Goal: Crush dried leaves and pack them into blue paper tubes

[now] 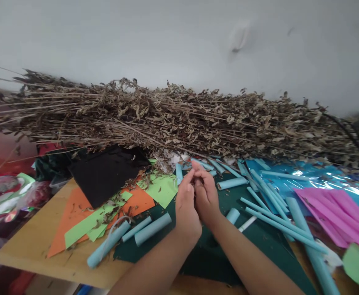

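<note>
Left hand (186, 205): we see it raised over the dark green sheet (210, 254), fingers curled and pressed against the other hand; whether anything small is pinched between them we cannot tell.
Right hand (206, 196): its fingers are bent inward, fingertips meeting the left hand's, and no object shows in its grip.
Nearest rolls: three light blue paper rolls (136, 233) lie loose just left of our forearms; we judge a careless elbow could nudge them off the table (34, 241), whose near edge is close.
Long tubes: thin blue paper tubes (274, 217) lie crossed at our right, one over another; a sweep of the right forearm could scatter or flatten them.
Flat paper: orange sheets (74, 213) and light green sheets (162, 188) overlap beyond the rolls, strewn with dry leaf bits that could stick to any glued piece.
Pink sheets (336, 213): fanned over glossy blue film (321, 176) at the far right, likely slippery.
Dried branches (179, 119): heaped along the wall; we think brittle crumbs falling onto the work are the main risk.
</note>
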`<action>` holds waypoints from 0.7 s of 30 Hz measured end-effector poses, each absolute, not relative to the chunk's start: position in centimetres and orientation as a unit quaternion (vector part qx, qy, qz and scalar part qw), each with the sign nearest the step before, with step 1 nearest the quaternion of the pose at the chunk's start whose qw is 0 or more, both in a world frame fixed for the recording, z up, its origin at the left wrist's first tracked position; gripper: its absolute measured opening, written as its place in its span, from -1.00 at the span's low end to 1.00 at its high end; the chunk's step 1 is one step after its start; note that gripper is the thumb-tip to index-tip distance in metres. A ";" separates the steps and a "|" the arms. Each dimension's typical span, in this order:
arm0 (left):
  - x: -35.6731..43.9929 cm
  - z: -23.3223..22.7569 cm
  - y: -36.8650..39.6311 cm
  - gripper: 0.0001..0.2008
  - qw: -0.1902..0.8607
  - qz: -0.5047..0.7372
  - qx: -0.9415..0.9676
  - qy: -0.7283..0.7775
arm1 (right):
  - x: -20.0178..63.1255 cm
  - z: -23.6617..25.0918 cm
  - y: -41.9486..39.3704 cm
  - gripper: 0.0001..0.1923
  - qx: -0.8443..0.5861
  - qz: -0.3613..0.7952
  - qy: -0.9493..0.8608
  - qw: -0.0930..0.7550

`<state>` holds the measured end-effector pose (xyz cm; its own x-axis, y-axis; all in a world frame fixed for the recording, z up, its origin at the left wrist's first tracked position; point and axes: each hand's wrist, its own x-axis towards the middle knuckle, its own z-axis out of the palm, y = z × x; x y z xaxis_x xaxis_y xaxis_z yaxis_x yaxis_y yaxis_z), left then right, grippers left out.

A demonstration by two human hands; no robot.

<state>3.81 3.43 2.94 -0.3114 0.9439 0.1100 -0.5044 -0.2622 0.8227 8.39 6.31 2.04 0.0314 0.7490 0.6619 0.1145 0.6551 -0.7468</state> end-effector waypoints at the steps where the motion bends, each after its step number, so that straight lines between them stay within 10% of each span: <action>1: 3.9 2.7 3.5 -0.65 0.478 0.728 0.343 0.353 | 8.4 1.8 6.5 -0.79 -0.322 0.271 -0.638 0.645; 10: 3.3 5.5 7.2 -0.53 0.416 0.646 0.522 0.370 | 9.0 4.2 6.4 -0.57 -0.237 0.282 -0.667 0.648; 21: 6.0 5.5 6.8 -0.29 0.331 0.529 0.695 0.358 | 11.6 4.8 8.9 -0.77 -0.260 0.381 -0.457 0.761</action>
